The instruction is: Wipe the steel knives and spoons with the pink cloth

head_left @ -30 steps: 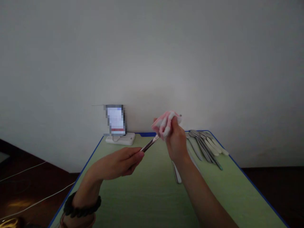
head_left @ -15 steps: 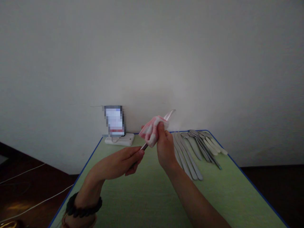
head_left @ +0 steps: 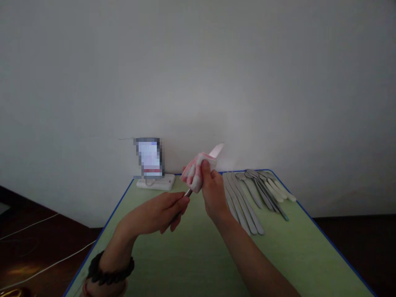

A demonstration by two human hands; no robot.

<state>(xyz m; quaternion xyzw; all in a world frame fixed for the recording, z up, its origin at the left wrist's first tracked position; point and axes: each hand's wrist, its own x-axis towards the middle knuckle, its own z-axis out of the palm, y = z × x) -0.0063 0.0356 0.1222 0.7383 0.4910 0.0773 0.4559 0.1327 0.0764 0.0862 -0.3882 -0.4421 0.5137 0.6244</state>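
My left hand point(head_left: 157, 212) is closed round the handle of a table knife point(head_left: 217, 150), held tilted above the table with its blade up to the right. A pink and white cloth point(head_left: 194, 171) is wrapped about the middle of the knife, and my right hand point(head_left: 214, 192) pinches it there, thumb on top. The blade's tip sticks out beyond the cloth; the middle of the knife is hidden under it. Just right of my right hand, several table knives point(head_left: 244, 206) lie side by side on the green table point(head_left: 185, 264).
Several spoons point(head_left: 260, 185) lie beyond the knives, beside several pale-handled pieces of cutlery point(head_left: 278, 189) near the table's right edge. At the back left, a phone with a blurred screen point(head_left: 150, 156) stands by a white power strip or stand point(head_left: 156, 182). A wall point(head_left: 198, 82) rises behind.
My right hand and the cloth have shifted slightly left along with the knife's blade, which has turned a little to show more of its flat side. My left hand's lower fingers have loosened slightly.
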